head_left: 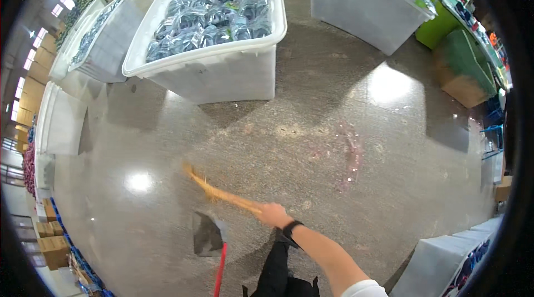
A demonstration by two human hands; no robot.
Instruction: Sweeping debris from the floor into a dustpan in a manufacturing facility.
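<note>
My right hand (273,215), with a black band on its wrist, is closed round a yellow-tan broom (233,199). The broom reaches out to the left over the floor, and its far end is blurred. Below it lies a grey dustpan (206,237) with a red handle (221,270) that runs down out of the picture. My left hand is out of view, so what it holds is hidden. Pinkish, shiny bits (354,155) lie scattered on the grey floor (267,158), right of the broom and farther off.
A large white bin (233,77) full of plastic-wrapped bluish items stands ahead. Another white bin (361,5) is at the far right, near a green-and-brown box (461,74). White bins (61,119) line the left side. A white container (439,263) stands at the near right.
</note>
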